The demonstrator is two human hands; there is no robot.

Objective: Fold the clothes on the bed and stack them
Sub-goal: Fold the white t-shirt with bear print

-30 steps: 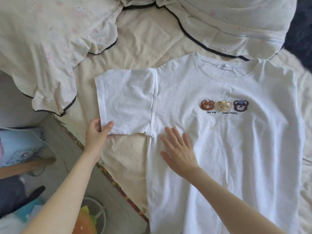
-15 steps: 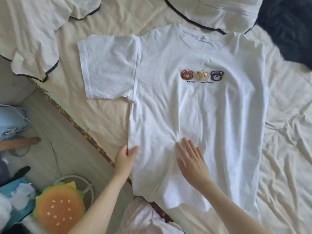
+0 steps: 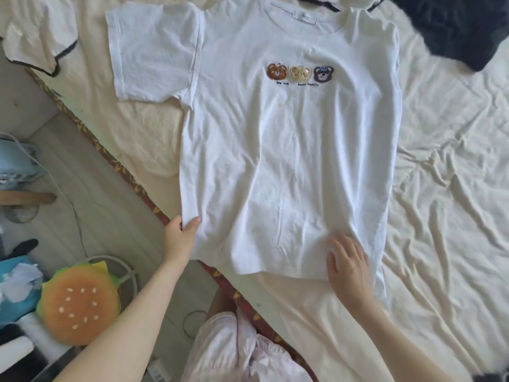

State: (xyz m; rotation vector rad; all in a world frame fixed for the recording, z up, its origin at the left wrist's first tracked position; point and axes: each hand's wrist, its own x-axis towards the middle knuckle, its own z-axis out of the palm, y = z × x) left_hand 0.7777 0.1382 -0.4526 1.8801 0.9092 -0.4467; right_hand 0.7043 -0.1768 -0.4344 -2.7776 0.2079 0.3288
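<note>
I see the bed [image 3: 446, 166] carrying the white t-shirt [image 3: 289, 161], spread face up, collar at the far side, right sleeve already tucked in, left sleeve [image 3: 154, 51] out flat. Since a second ago both hands have worked down from sleeve level to the hem. Left hand [image 3: 180, 238] now pinches the shirt's left side edge near the hem; right hand [image 3: 348, 260] lies flat, fingers spread, pressing the lower right part. My read: smoothing is finished, left-side fold comes next. No stack yet.

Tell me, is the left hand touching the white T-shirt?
Touching. The head view shows the left hand pinching the side edge of the white T-shirt near its hem, thumb on top of the cloth.
</note>
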